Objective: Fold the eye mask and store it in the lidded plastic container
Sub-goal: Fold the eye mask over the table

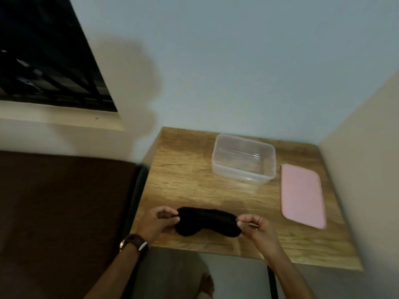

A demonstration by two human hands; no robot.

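hands meet at the near edge of a wooden bench (183, 169), each gripping one end of a black eye mask (207, 221); the left hand (156, 222) pinches the mask's left end between thumb and fingertips, and the right hand (254, 228) pinches the right end in the same manner; the mask is stretched out flat between them, unfolded, lying low over the bench's front part, though whether it touches the wood or hangs just above it cannot be told; a brown-strapped watch (132, 243) sits on the left wrist; farther back on the bench stands a clear plastic container (244, 159), open and with nothing in it, well apart from the mask; just beside it on the right lies its pink lid (302, 194), flat on the wood, its long side running from the back toward the front edge, not touching the container so far as can be seen; the bench fits into a corner, with a pale blue wall (248, 61) behind it and a cream wall at its right side; to the left of the bench a dark brown cushioned surface (64, 201) fills the lower left of the view; above that a dark window (43, 57) with bars is set in the cream wall; the picture is somewhat blurred, so fine detail on the mask is lost.
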